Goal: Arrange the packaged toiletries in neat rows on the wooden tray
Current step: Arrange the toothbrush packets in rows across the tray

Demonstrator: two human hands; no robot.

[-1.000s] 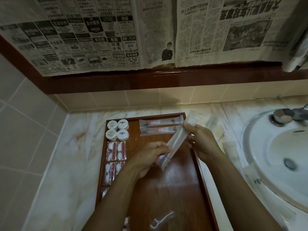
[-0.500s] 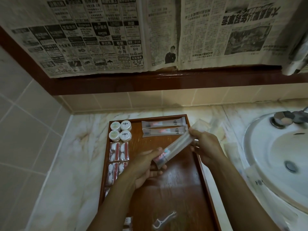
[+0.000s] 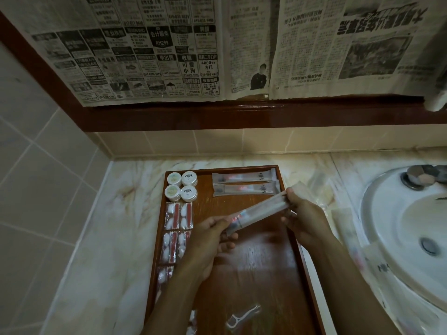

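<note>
long frosted packet [image 3: 260, 210], red print inside

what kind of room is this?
Most likely a bathroom, perhaps a hotel's: a white sink with a tap set in a marble counter, tiled walls, and a tray of packaged toiletries.

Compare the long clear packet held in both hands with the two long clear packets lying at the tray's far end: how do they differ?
The held long clear packet is above the wooden tray, while the two laid packets lie flat on it. The held one slants diagonally; the laid pair run level, stacked in a row. The left hand and right hand pinch its ends; nothing touches the pair. All three look like the same kind of sleeve.
</note>
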